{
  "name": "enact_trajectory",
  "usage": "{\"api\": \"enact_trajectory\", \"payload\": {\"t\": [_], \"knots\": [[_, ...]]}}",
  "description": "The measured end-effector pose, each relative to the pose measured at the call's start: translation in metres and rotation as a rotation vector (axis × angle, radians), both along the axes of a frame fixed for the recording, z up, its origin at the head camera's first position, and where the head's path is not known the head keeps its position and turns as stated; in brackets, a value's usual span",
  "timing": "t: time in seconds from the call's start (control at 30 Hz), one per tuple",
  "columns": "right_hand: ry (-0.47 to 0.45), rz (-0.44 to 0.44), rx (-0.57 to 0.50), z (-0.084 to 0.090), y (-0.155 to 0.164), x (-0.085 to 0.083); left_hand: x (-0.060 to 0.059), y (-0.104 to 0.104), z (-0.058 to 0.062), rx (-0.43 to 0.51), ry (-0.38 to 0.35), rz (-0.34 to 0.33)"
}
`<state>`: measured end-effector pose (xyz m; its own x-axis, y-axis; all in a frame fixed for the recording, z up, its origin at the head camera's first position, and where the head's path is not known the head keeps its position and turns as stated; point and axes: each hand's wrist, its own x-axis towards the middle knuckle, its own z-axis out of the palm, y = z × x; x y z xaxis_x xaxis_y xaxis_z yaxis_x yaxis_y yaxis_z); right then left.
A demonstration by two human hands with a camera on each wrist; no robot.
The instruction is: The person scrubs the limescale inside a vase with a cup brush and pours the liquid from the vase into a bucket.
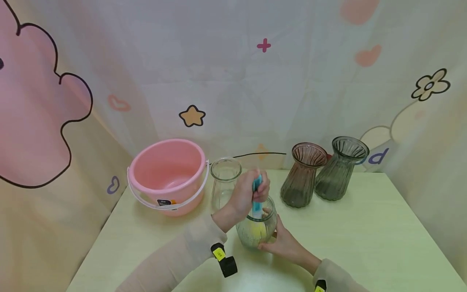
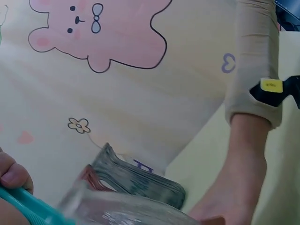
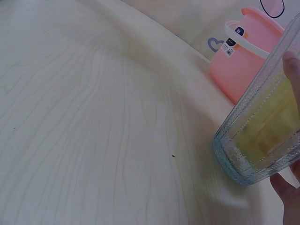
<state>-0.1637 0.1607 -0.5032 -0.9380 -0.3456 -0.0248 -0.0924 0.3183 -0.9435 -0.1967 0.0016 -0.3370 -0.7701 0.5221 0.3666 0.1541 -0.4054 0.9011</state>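
My left hand (image 1: 241,194) grips the teal handle (image 1: 257,190) of a sponge brush, held upright over a clear glass vase (image 1: 249,235). The brush's yellow sponge head (image 1: 258,230) is inside that vase and shows through the ribbed glass. With its fingers and thumb around the vase's side, my right hand (image 1: 286,244) holds it tilted. In the right wrist view, the vase (image 3: 229,166) has its base close to the table; whether they touch, I cannot tell. The left wrist view catches only part of the left fingers (image 2: 16,177) and the handle (image 2: 33,206).
A pink bucket (image 1: 146,187) with a white handle stands at the left. Beside it is another clear glass vase (image 1: 220,190), partly behind my left hand. A reddish vase (image 1: 299,184) and a grey-green vase (image 1: 333,180) stand at the back right. A printed curtain (image 1: 233,81) hangs behind the table.
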Motion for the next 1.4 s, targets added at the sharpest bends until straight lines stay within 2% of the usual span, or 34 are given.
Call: {"api": "enact_trajectory", "payload": {"t": [0.13, 0.23, 0.3, 0.43, 0.6, 0.77, 0.87, 0.93, 1.07, 1.2, 1.3, 1.4], "knots": [[0.004, -0.011, 0.017, 0.000, -0.001, 0.002, 0.000, -0.001, -0.010, -0.062, 0.057, 0.025], [0.004, -0.007, 0.000, -0.001, -0.002, 0.002, -0.002, -0.002, -0.013, -0.074, 0.100, 0.020], [0.003, 0.014, -0.015, 0.000, -0.002, 0.001, -0.004, -0.003, -0.015, -0.086, 0.132, 0.021], [0.006, 0.113, -0.045, 0.002, 0.000, 0.000, -0.009, -0.006, -0.015, -0.102, 0.172, 0.044], [0.022, 0.212, -0.026, 0.004, 0.008, -0.004, -0.014, -0.011, -0.015, -0.047, 0.132, 0.075], [0.061, 0.199, -0.039, -0.002, 0.010, -0.005, -0.008, -0.011, -0.010, 0.010, 0.068, 0.075], [0.071, 0.167, -0.052, -0.004, 0.008, -0.003, -0.003, -0.008, 0.001, 0.030, 0.067, 0.054], [0.071, 0.144, -0.052, -0.004, 0.006, -0.002, -0.001, -0.007, 0.014, 0.059, 0.076, 0.022], [0.025, 0.107, -0.071, -0.003, 0.003, 0.000, 0.002, -0.007, 0.048, 0.133, 0.097, -0.041], [-0.030, 0.094, -0.097, -0.005, 0.002, 0.000, 0.002, -0.010, 0.078, 0.166, 0.107, -0.062], [-0.051, 0.089, -0.116, -0.007, 0.002, 0.000, 0.001, -0.012, 0.090, 0.185, 0.114, -0.068], [-0.053, 0.089, -0.146, -0.008, 0.002, 0.000, -0.001, -0.012, 0.091, 0.214, 0.109, -0.076]]}}
